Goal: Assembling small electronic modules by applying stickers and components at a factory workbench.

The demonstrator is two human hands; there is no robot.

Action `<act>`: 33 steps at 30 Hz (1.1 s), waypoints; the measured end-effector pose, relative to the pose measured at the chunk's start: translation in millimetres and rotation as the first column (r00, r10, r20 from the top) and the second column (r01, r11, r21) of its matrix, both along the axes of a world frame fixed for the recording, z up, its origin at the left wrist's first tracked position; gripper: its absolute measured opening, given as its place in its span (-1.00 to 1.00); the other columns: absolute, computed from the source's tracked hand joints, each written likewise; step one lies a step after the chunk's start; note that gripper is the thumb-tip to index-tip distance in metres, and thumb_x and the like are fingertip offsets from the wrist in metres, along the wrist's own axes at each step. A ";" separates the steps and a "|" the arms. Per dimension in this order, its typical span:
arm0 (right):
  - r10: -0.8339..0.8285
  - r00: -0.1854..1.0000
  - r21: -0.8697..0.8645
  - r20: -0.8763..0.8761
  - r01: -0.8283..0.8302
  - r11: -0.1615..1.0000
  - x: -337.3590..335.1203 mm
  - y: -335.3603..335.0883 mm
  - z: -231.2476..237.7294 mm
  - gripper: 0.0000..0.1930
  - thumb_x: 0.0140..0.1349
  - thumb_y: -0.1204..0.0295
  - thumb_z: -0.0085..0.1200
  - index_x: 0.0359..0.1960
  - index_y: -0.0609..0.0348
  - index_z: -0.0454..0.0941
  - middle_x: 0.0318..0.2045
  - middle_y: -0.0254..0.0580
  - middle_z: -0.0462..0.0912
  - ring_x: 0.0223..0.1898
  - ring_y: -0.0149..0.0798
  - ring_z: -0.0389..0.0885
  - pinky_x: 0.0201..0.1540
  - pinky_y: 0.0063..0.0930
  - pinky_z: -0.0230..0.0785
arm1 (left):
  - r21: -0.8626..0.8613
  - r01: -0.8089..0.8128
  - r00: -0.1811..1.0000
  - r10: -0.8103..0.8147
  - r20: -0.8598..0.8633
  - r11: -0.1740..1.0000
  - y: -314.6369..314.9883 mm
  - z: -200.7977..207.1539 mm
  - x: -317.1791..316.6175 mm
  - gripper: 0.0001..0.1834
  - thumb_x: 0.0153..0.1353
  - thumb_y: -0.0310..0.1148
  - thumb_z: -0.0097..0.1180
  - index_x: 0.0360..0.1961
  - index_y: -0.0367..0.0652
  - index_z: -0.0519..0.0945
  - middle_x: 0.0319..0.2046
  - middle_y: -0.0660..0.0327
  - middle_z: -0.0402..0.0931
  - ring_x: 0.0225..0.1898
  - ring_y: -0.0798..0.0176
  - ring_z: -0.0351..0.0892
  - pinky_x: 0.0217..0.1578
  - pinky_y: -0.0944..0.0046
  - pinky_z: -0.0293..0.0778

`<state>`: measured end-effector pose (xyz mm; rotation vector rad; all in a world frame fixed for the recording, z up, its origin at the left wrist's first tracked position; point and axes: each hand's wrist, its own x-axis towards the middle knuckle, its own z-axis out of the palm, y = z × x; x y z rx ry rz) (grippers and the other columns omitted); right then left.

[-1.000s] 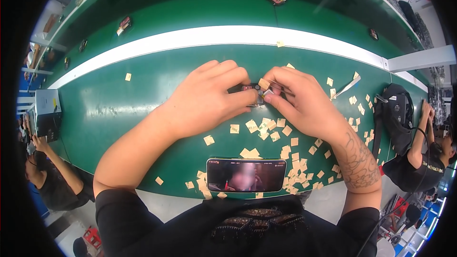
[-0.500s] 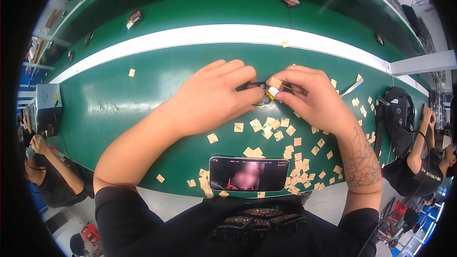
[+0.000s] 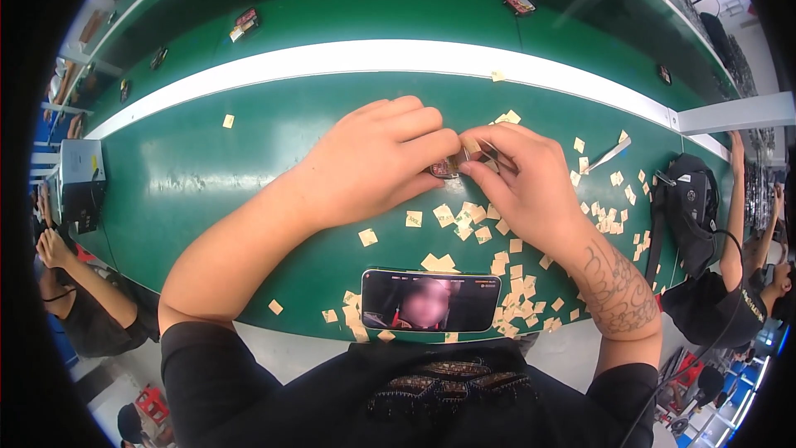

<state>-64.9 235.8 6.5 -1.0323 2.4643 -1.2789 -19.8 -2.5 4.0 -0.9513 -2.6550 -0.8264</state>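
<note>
In the middle of the green bench, my left hand [image 3: 385, 158] has its fingers closed round a small electronic device [image 3: 444, 168] with a dark shell and its inside parts showing. My right hand [image 3: 531, 174] pinches close against it, thumb and forefinger nearly meeting the left fingertips. A thin metal tool, apparently tweezers [image 3: 501, 159], lies within the right hand's grip. At the right fingertips shows a small tan paper square [image 3: 473, 148]. Whatever sits between the two sets of fingertips is mostly hidden.
Many tan adhesive squares [image 3: 518, 290] lie scattered on the bench [image 3: 207, 191]. A phone [image 3: 431, 302] is propped near the front edge. To the right are a metal strip [image 3: 609, 156] and a black bag [image 3: 690, 199]. Beyond the white rail, small devices [image 3: 520, 5] lie on a green surface.
Both hands have drawn slightly closer together, the right moving left. The yellow-and-white part seen at the right fingertips earlier is now mostly out of sight. The tan square has shifted slightly left.
</note>
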 end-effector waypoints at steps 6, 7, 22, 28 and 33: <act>-0.015 0.998 0.040 0.061 0.013 0.999 0.6 2.1 2.5 -0.78 0.30 0.57 0.39 -0.03 0.24 0.73 -0.25 -0.06 0.75 -0.31 -0.05 0.75 -0.26 -0.29 0.60 | 0.036 -0.018 0.998 0.016 0.057 0.999 1.5 2.7 1.3 -0.51 0.03 -0.42 0.56 -0.01 -0.12 0.62 -0.20 0.18 0.60 -0.15 -0.01 0.62 -0.10 0.03 0.57; -0.034 0.995 0.038 0.094 0.030 0.999 -0.6 2.4 2.0 -0.78 0.31 0.56 0.38 -0.03 0.26 0.74 -0.24 -0.06 0.76 -0.31 -0.06 0.76 -0.25 -0.29 0.60 | 0.042 -0.018 0.998 0.016 0.055 0.999 1.6 2.4 0.1 -0.50 0.04 -0.42 0.56 0.01 -0.13 0.60 -0.20 0.16 0.61 -0.14 -0.03 0.62 -0.10 0.03 0.57; -0.069 0.998 0.102 0.017 0.066 0.993 6.4 -0.5 7.1 -0.78 0.34 0.56 0.35 -0.01 0.30 0.75 -0.25 0.00 0.75 -0.32 0.00 0.77 -0.25 -0.23 0.60 | 0.060 -0.048 0.996 0.044 0.078 0.997 4.4 0.7 5.1 -0.45 0.06 -0.42 0.56 0.05 -0.17 0.55 -0.14 0.07 0.62 -0.08 -0.11 0.64 -0.06 -0.01 0.56; -0.070 0.998 0.027 0.005 0.070 0.997 7.5 0.5 -0.2 -0.78 0.28 0.64 0.38 -0.05 0.32 0.73 -0.36 -0.19 0.63 -0.49 -0.36 0.45 -0.40 -0.40 0.33 | 0.067 -0.041 0.996 0.036 0.083 0.997 5.5 0.5 5.4 -0.44 0.06 -0.42 0.56 0.06 -0.20 0.54 -0.13 0.06 0.62 -0.07 -0.13 0.64 -0.06 -0.01 0.57; -0.083 0.996 0.093 0.016 0.081 0.992 8.6 -0.9 7.7 -0.79 0.30 0.58 0.34 -0.04 0.26 0.79 -0.29 -0.02 0.74 -0.34 0.00 0.76 -0.26 -0.23 0.59 | 0.066 -0.043 0.996 0.037 0.085 0.997 6.1 1.1 5.6 -0.43 0.06 -0.43 0.56 0.07 -0.20 0.53 -0.13 0.05 0.62 -0.06 -0.14 0.64 -0.06 -0.02 0.58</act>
